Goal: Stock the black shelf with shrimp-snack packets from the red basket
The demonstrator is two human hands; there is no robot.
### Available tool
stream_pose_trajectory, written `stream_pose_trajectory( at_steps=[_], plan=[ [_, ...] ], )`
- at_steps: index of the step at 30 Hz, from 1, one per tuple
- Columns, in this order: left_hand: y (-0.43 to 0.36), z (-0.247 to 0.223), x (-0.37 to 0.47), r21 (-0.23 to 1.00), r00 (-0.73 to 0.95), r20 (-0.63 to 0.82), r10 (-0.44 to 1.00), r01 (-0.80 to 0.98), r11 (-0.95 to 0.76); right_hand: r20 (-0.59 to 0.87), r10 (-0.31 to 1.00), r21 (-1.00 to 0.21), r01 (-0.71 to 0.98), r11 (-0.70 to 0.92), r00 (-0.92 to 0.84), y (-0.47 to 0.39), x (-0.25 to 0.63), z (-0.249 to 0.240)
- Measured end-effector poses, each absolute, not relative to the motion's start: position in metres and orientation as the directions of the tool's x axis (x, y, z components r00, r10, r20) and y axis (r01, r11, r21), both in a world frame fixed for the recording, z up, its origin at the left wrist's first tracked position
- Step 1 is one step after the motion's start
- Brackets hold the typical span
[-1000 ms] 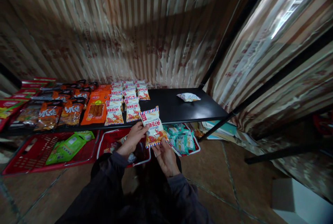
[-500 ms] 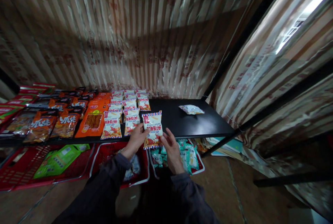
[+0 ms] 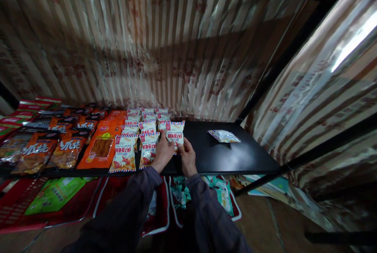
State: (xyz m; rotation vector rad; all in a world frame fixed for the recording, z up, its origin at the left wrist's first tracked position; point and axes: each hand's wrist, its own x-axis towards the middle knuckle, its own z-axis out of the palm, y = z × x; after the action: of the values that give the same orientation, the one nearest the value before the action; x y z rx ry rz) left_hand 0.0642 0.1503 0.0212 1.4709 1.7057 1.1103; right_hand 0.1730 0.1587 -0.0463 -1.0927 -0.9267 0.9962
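A white snack bag (image 3: 176, 132) with red lettering and a striped edge is between my two hands over the black shelf (image 3: 203, 155). My left hand (image 3: 163, 151) grips its left side. At the lower right edge, my right hand (image 3: 187, 155) holds it with bent fingers. Just left stand rows of matching snack bags (image 3: 149, 149), leaning back one behind another. Another bag of silvery white look (image 3: 224, 136) lies on its own farther right on the shelf.
Orange snack packs (image 3: 100, 147) and dark-topped orange bags (image 3: 66, 151) fill the shelf's left part. Below are red baskets (image 3: 160, 221), one with a green bag (image 3: 55, 196), another with teal packs (image 3: 224, 196). A slanted black post (image 3: 265, 180) stands at the right.
Both hands have moved the snack bag forward, from the shelf's front edge to beside the rows. The camera view has shifted slightly.
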Motion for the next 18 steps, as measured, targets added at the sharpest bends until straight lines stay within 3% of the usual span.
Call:
stream_pose_trajectory(
  at_steps=[5, 10, 18],
  plan=[
    [0.158, 0.028, 0.071, 0.814, -0.161, 0.1, 0.982, 0.581, 0.012, 0.144, 0.938, -0.974, -0.122, 0.191, 0.315, 0.189, 0.17, -0.059],
    [0.163, 0.021, 0.075, 0.79, -0.13, 0.07, 0.989, 0.612, 0.025, 0.205, 0.928, -0.977, 0.018, 0.21, 0.31, 0.211, 0.168, -0.07],
    [0.169, 0.009, 0.078, 0.742, -0.128, 0.147, 0.981, 0.671, -0.024, 0.242, 0.938, -0.969, 0.106, 0.222, 0.247, 0.221, 0.162, -0.071]
  ],
)
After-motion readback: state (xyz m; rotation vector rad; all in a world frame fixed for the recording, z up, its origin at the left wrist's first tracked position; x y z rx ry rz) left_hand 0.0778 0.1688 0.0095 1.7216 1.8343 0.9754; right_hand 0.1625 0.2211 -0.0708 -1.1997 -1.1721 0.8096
